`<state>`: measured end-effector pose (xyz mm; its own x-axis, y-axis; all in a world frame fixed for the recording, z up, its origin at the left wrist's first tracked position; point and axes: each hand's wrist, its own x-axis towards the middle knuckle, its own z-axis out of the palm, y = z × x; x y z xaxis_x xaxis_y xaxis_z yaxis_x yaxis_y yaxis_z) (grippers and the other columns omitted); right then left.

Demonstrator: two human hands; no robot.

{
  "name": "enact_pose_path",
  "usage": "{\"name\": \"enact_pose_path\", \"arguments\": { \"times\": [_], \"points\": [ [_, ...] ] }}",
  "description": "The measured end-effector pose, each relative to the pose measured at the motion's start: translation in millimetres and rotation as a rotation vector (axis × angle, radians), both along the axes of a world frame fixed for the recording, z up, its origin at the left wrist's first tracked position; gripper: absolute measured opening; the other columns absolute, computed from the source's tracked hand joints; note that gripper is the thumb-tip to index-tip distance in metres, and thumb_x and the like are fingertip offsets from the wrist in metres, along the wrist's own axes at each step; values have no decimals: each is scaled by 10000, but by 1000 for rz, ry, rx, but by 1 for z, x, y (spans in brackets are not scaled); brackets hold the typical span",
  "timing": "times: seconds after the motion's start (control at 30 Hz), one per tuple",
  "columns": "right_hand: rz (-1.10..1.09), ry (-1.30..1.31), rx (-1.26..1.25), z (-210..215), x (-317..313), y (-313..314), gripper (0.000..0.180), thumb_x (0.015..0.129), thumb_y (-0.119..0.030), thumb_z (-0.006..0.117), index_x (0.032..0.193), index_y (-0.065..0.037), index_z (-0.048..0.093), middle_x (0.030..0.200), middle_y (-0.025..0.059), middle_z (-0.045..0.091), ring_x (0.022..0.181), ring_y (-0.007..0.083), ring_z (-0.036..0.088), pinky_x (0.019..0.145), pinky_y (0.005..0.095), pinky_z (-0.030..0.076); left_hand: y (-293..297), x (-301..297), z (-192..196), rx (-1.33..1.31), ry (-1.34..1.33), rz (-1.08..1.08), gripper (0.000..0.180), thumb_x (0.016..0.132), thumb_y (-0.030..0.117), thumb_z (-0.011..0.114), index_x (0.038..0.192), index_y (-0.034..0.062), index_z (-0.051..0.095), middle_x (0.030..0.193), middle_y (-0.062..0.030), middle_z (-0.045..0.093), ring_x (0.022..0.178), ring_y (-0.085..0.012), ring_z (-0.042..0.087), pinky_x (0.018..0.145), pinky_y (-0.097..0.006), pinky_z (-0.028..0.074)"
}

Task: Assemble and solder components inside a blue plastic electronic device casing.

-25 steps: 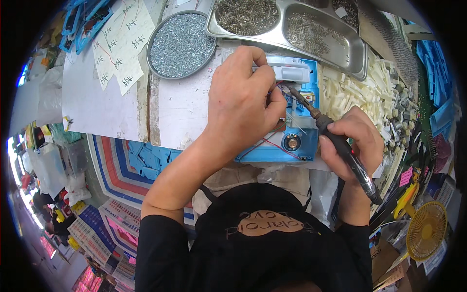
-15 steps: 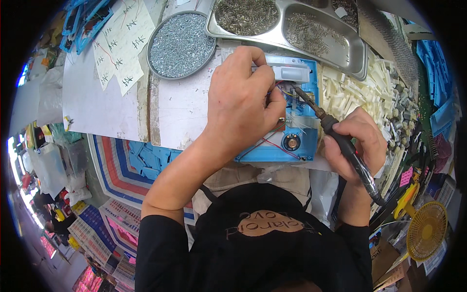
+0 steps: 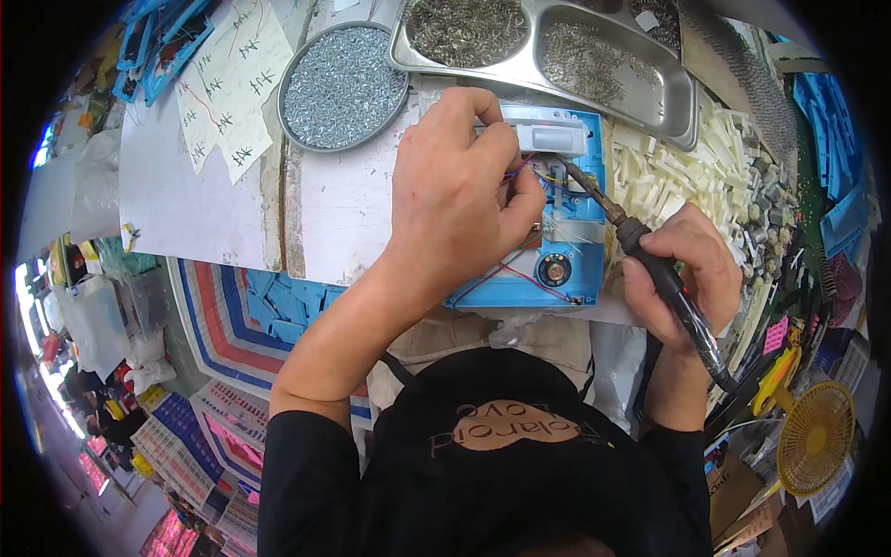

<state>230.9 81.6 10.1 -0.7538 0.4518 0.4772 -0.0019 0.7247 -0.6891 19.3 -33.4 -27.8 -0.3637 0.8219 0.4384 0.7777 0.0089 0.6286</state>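
A blue plastic housing (image 3: 566, 265) lies on the white bench, with thin red and blue wires, a small round speaker and a white block at its top end. My left hand (image 3: 455, 195) rests over the housing's left half, fingertips pinching the wires near the white block. My right hand (image 3: 682, 274) grips a black-handled soldering iron (image 3: 650, 265) like a pen. The iron's tip points up-left into the housing, close to my left fingertips.
A round metal dish of small screws (image 3: 342, 85) sits at the back left. A divided steel tray of small parts (image 3: 557, 51) lies behind the housing. White plastic pieces (image 3: 687, 176) are heaped to the right. Paper sheets with handwriting (image 3: 223, 84) lie far left. A small yellow fan (image 3: 815, 436) stands at lower right.
The soldering iron's tip has shifted a little up and left, deeper into the housing toward the wires. My left hand has stayed in place.
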Motion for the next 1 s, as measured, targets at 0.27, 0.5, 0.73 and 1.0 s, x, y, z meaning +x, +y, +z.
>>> {"name": "enact_pose_path", "arguments": {
  "times": [0.27, 0.5, 0.73, 1.0],
  "points": [
    [-5, 6, -1, 2, 1, 0, 292, 739, -23, 825, 990, -27, 676, 747, 90, 665, 616, 218, 588, 556, 307, 456, -1, 0, 1, -18, 14, 1, 137, 707, 93, 729, 760, 27, 621, 1006, -146, 585, 851, -322, 589, 714, -432, 452],
    [-88, 169, -142, -1, 38, 2, 319, 788, -37, 805, 1040, 9, 615, 756, 95, 588, 665, 196, 523, 611, 311, 374, -20, 8, 26, -5, -43, -260, 246, 749, 29, 802, 962, 29, 680, 1045, -115, 586, 773, -214, 650, 653, -339, 550],
    [-175, 161, -229, -7, 56, -9, 337, 803, -9, 770, 1088, 15, 592, 825, 95, 568, 726, 170, 504, 665, 283, 374, -10, 15, 9, -115, 14, -481, 198, 782, 40, 778, 964, 46, 701, 955, -70, 670, 850, -259, 673, 730, -378, 552],
    [-154, 186, -333, -10, 46, -14, 330, 797, 9, 767, 1079, 15, 597, 813, 93, 583, 731, 168, 518, 670, 278, 384, -4, 13, 22, -261, -387, -319, 125, 842, -26, 739, 961, 5, 715, 792, -87, 652, 700, -192, 641, 635, -288, 498]
  ]
}}
